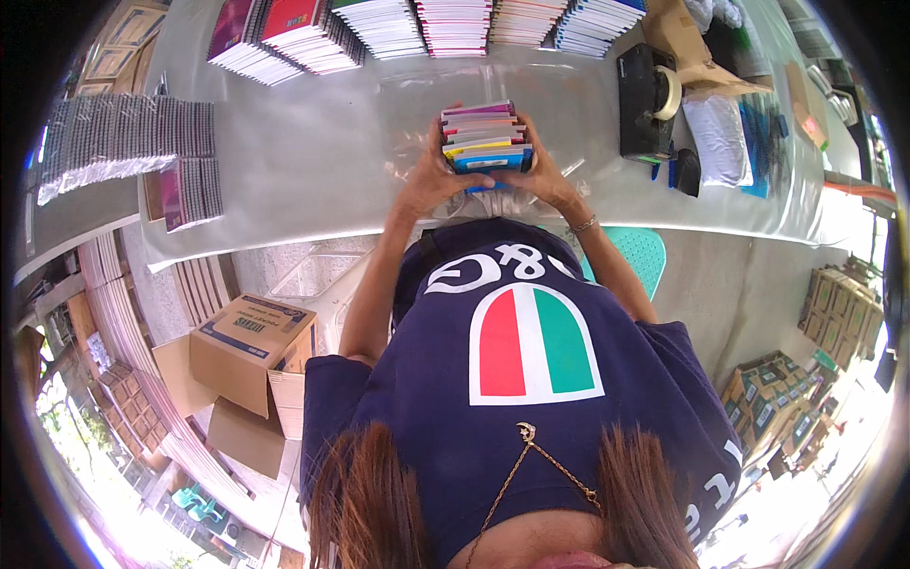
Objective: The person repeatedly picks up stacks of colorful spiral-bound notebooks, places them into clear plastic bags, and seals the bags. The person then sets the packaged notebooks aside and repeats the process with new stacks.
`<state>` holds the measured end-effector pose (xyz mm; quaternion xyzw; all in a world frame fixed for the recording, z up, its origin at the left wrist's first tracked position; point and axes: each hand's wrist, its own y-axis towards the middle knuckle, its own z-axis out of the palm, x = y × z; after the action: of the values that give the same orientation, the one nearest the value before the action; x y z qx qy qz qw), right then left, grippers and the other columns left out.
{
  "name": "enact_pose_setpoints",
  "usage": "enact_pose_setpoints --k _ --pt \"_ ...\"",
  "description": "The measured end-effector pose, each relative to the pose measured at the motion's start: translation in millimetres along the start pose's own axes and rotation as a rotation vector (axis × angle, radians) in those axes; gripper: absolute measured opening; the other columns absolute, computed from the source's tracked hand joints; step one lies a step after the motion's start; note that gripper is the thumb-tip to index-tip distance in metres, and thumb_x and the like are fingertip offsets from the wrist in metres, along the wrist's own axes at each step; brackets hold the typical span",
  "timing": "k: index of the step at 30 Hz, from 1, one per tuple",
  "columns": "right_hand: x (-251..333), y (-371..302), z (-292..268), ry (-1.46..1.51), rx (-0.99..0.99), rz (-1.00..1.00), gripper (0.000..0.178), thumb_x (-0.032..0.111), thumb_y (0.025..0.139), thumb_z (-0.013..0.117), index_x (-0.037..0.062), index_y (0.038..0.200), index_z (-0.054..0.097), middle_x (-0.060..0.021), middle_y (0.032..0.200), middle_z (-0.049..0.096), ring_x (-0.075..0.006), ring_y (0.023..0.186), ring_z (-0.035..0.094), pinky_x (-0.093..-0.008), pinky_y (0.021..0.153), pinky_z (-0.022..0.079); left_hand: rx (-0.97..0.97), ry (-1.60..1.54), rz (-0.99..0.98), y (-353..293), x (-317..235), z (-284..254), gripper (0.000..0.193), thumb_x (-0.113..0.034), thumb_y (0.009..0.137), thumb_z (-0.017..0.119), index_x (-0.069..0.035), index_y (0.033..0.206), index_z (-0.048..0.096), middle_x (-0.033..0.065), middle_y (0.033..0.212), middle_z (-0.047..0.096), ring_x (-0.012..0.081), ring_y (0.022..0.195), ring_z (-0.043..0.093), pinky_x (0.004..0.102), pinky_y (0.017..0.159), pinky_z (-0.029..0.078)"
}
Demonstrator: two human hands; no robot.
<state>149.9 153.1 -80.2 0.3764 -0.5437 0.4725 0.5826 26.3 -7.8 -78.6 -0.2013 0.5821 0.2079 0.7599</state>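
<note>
Near the table's front edge, between both hands, stands a small stack of notebooks [482,128] with mixed coloured covers: pink, red, yellow, grey and blue. My left hand [436,180] is closed around its left side, thumb across the near blue cover. On the opposite side my right hand [542,174] grips the stack, its thumb also at the near face. The fingers at the back are mostly hidden by the notebooks. Beneath them spreads the grey, plastic-covered table [313,142].
Several stacks of spiral notebooks [455,27] line the far edge. Wrapped notebook bundles [123,142] sit at the left. To the right are a tape dispenser [649,100] and a white plastic package [718,140]. An open cardboard box [248,341] and a teal stool [633,261] stand below table level.
</note>
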Motion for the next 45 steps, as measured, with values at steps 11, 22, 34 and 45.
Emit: enact_pose_setpoints --k 11,22,34,45 --pt "-23.3 -14.1 25.8 0.009 -0.140 0.027 0.088 0.002 0.063 0.074 0.0081 0.141 0.032 -0.0116 0.131 0.046 -0.0236 0.125 0.045 -0.0364 0.106 0.038 -0.111 0.293 0.083 -17.6 3.1 5.5 0.098 -0.022 0.061 0.093 -0.008 0.136 0.031 0.0095 0.119 0.054 0.0226 0.115 0.053 0.0351 0.101 0.044" --pt "-25.0 -6.9 21.7 -0.090 -0.041 -0.117 0.086 0.003 0.062 0.076 0.0072 0.137 0.033 -0.0098 0.126 0.049 -0.0187 0.121 0.047 -0.0346 0.105 0.039 -0.143 0.309 0.202 -28.2 0.4 10.9 0.089 -0.016 0.062 0.092 -0.007 0.130 0.035 0.0084 0.117 0.052 0.0207 0.114 0.052 0.0344 0.098 0.044" --pt "-45.4 -13.6 17.7 0.034 -0.082 0.083 0.101 -0.007 0.064 0.066 0.0060 0.150 0.015 -0.0123 0.140 0.040 -0.0210 0.131 0.037 -0.0349 0.107 0.037 -0.024 0.097 -0.006 -42.0 22.0 -3.1 0.092 0.009 0.080 0.067 -0.007 0.150 0.010 0.0163 0.144 0.031 0.0255 0.135 0.033 0.0369 0.112 0.029" --pt "-8.6 -8.2 0.8 -0.166 0.066 0.072 0.091 0.003 0.078 0.074 0.0044 0.149 0.017 -0.0134 0.139 0.042 -0.0235 0.130 0.040 -0.0352 0.107 0.035 -0.058 0.355 0.037 -31.8 6.4 -4.5 0.086 0.002 0.083 0.067 -0.003 0.150 0.014 0.0189 0.142 0.038 0.0281 0.134 0.036 0.0375 0.111 0.030"
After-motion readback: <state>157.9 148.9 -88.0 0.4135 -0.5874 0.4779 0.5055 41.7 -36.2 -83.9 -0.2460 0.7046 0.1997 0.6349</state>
